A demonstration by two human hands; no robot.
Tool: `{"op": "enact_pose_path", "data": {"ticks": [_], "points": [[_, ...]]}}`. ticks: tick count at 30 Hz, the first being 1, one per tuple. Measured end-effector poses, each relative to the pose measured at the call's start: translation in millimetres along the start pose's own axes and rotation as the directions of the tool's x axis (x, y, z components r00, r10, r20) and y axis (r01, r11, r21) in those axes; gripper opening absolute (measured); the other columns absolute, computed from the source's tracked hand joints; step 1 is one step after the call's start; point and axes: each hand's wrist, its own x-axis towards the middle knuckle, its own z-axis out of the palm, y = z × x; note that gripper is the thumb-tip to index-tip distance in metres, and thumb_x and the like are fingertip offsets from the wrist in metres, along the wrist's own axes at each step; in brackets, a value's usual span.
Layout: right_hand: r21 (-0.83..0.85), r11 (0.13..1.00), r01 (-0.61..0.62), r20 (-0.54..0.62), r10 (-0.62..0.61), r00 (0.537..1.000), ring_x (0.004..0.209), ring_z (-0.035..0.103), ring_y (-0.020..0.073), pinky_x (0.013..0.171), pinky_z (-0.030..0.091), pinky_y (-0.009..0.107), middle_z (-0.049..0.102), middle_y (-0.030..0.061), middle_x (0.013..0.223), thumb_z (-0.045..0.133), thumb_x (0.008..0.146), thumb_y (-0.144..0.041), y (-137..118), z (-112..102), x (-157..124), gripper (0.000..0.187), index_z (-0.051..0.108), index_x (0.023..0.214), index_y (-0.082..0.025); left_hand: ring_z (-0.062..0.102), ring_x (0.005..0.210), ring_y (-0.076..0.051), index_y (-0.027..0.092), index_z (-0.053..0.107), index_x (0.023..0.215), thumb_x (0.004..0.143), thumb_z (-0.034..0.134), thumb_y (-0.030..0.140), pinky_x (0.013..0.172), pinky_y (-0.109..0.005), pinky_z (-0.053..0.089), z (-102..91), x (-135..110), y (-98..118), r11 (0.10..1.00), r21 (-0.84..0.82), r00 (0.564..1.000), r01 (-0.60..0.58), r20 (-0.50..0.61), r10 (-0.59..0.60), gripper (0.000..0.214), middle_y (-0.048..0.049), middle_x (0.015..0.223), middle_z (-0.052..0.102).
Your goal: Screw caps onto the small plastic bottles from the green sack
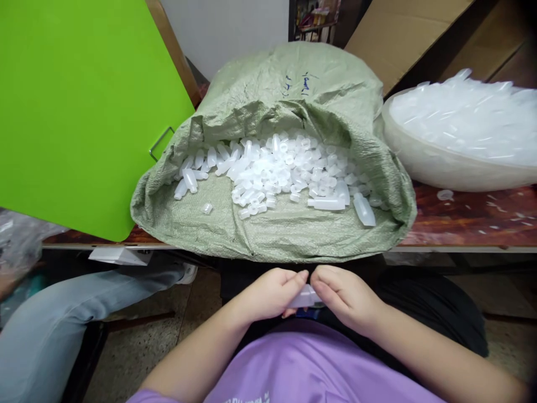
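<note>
Close to my lap, my left hand [274,292] and my right hand [344,294] are both closed on a small translucent plastic bottle [304,298]. Only the middle of this bottle shows; its ends are hidden by my fingers. Just beyond my hands lies a pale green woven sack [289,240], its mouth rolled open toward me. Many similar white plastic bottles [364,210] and short pieces are heaped inside it. One loose piece [207,208] sits apart on the sack's left side.
A big white basin [448,172] piled with white plastic pieces stands to the right, in front of a cardboard box [406,33]. A bright green board [84,112] covers the left of the table [474,224]. Another person's jeans-clad leg [46,330] is at the lower left.
</note>
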Motion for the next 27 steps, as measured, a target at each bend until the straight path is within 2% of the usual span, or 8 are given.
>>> {"op": "enact_pose_path", "data": {"ticks": [3, 6, 9, 12, 15, 19, 23, 27], "points": [[-0.164, 0.967, 0.196, -0.091, -0.213, 0.973, 0.072, 0.055, 0.0189, 0.064, 0.042, 0.031, 0.063, 0.0095, 0.081, 0.035, 0.089, -0.047, 3.3, -1.4, -0.3, 0.039, 0.057, 0.090, -0.015, 0.033, 0.035, -0.007, 0.015, 0.052, 0.064, 0.083, 0.031, 0.063, 0.038, -0.021, 0.025, -0.6, 0.1, 2.7, 0.999, -0.027, 1.000, 0.017, -0.004, -0.017, 0.056, 0.0051, 0.041, 0.043], [-0.296, 0.904, 0.307, -0.117, -0.354, 0.928, 0.057, 0.046, 0.0169, 0.056, 0.035, 0.031, 0.055, 0.0052, 0.060, 0.039, 0.086, -0.032, 4.8, -0.4, 2.4, 0.029, 0.056, 0.067, -0.019, 0.034, 0.034, -0.007, 0.016, 0.049, 0.058, 0.083, 0.031, 0.063, 0.039, -0.021, 0.026, 3.8, 0.9, 5.1, 1.000, -0.003, 0.998, 0.017, 0.055, -0.017, 0.056, 0.0045, 0.040, 0.042], [-0.190, 0.961, 0.202, -0.158, -0.233, 0.959, 0.049, 0.040, 0.0137, 0.051, 0.030, 0.029, 0.045, 0.0014, 0.050, 0.033, 0.086, -0.020, 3.7, 7.1, 7.3, 0.035, 0.046, 0.053, -0.020, 0.036, 0.035, -0.007, 0.015, 0.050, 0.059, 0.085, 0.026, 0.062, 0.042, -0.021, 0.030, 11.8, 3.3, 2.7, 1.000, -0.023, 1.000, -0.010, 0.009, 0.010, 0.058, 0.0043, 0.041, 0.042], [-0.054, 0.997, 0.060, -0.065, -0.064, 0.996, 0.048, 0.044, 0.0110, 0.051, 0.031, 0.026, 0.048, 0.0001, 0.050, 0.029, 0.089, -0.020, 2.2, 14.3, 8.5, 0.040, 0.048, 0.054, -0.019, 0.037, 0.035, -0.007, 0.016, 0.049, 0.061, 0.086, 0.024, 0.060, 0.043, -0.021, 0.031, 16.2, 6.1, -4.4, 1.000, -0.023, 0.997, 0.000, -0.083, -0.002, 0.057, 0.0046, 0.040, 0.041], [-0.164, 0.986, -0.011, 0.035, 0.017, 0.999, 0.051, 0.049, 0.0120, 0.053, 0.033, 0.025, 0.053, 0.0006, 0.054, 0.028, 0.093, -0.028, 0.4, 10.2, 4.9, 0.043, 0.053, 0.059, -0.019, 0.037, 0.036, -0.008, 0.016, 0.049, 0.061, 0.085, 0.024, 0.061, 0.043, -0.022, 0.031, 13.9, 10.5, -14.4, 1.000, -0.009, 0.996, 0.008, -0.085, -0.009, 0.057, 0.0044, 0.041, 0.040], [-0.345, 0.938, 0.034, -0.008, -0.039, 0.999, 0.067, 0.056, 0.0174, 0.060, 0.038, 0.028, 0.060, 0.0052, 0.071, 0.033, 0.092, -0.044, -3.7, -16.4, 14.4, 0.040, 0.060, 0.083, -0.016, 0.036, 0.037, -0.008, 0.014, 0.056, 0.067, 0.081, 0.025, 0.068, 0.040, -0.022, 0.028, 9.4, 27.5, -33.4, 0.994, -0.059, 0.995, 0.090, 0.038, -0.088, 0.064, 0.0021, 0.047, 0.046], [-0.491, 0.871, -0.028, -0.058, 0.000, 0.998, 0.076, 0.057, 0.0198, 0.066, 0.039, 0.029, 0.060, 0.0067, 0.080, 0.037, 0.092, -0.030, -5.6, -36.4, 66.7, 0.026, 0.059, 0.089, -0.017, 0.053, 0.053, -0.012, 0.011, 0.058, 0.101, 0.082, 0.036, 0.056, 0.053, -0.027, 0.043, 9.6, 48.9, -47.8, 0.965, -0.198, 0.981, 0.173, -0.055, -0.187, 0.053, -0.0074, 0.081, 0.063], [-0.630, 0.776, -0.008, 0.069, 0.066, 0.995, 0.082, 0.058, 0.0218, 0.062, 0.039, 0.029, 0.060, 0.0087, 0.091, 0.038, 0.089, -0.017, -1.5, -27.8, 132.8, 0.021, 0.057, 0.099, -0.016, 0.058, 0.099, -0.024, 0.016, 0.054, 0.119, 0.079, 0.050, 0.046, 0.083, -0.034, 0.043, -2.6, 33.2, -35.1, 0.980, 0.193, 0.984, 0.040, -0.176, -0.005, 0.049, -0.0127, 0.115, 0.060]]}}
